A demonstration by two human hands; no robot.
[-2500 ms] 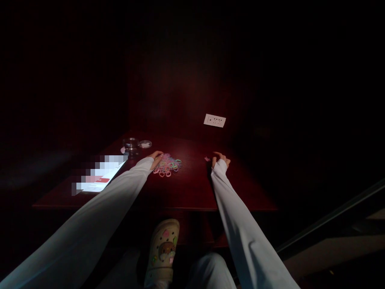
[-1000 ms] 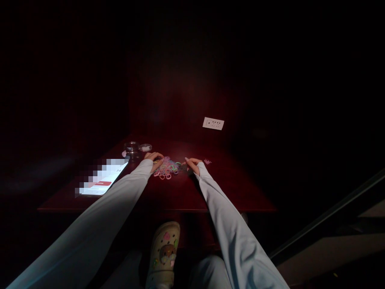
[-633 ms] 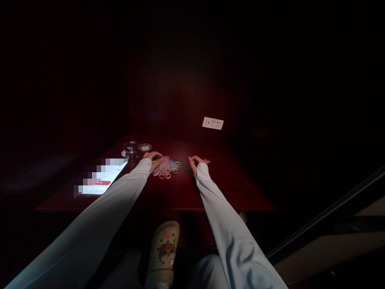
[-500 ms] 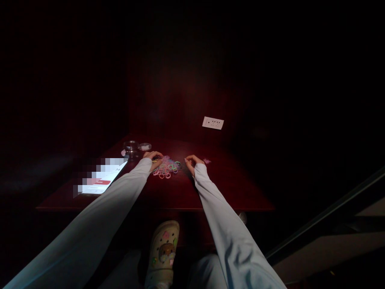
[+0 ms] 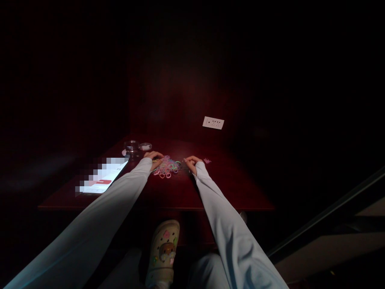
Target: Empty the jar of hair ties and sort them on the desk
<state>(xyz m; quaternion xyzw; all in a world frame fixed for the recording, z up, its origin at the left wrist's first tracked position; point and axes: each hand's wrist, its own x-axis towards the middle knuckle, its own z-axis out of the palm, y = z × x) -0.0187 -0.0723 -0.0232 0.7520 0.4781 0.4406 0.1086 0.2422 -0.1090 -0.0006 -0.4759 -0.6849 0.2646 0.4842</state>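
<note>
A pile of small coloured elastic hair ties [image 5: 167, 168], pink, green and purple, lies on the dark red table [image 5: 174, 198]. At the pile's left edge rests my left hand [image 5: 152, 157], its fingers and thumb apart and touching the ties. My right hand [image 5: 192, 163] is just right of the pile, thumb and fingertips pressed together; what they hold, if anything, is too small to make out. Beyond that hand sits a separate little cluster of pink-purple hair ties [image 5: 207, 161].
A clear jar [image 5: 131, 149] stands at the back left beside a round clear lid [image 5: 146, 147]. A lit phone or tablet [image 5: 105, 176] lies at the left. The back wall carries a white socket plate [image 5: 213, 123]. Below the table edge is a beige clog [image 5: 164, 251].
My right hand has shifted slightly left towards the pile, its fingers closer together. My left hand stays at the pile's edge.
</note>
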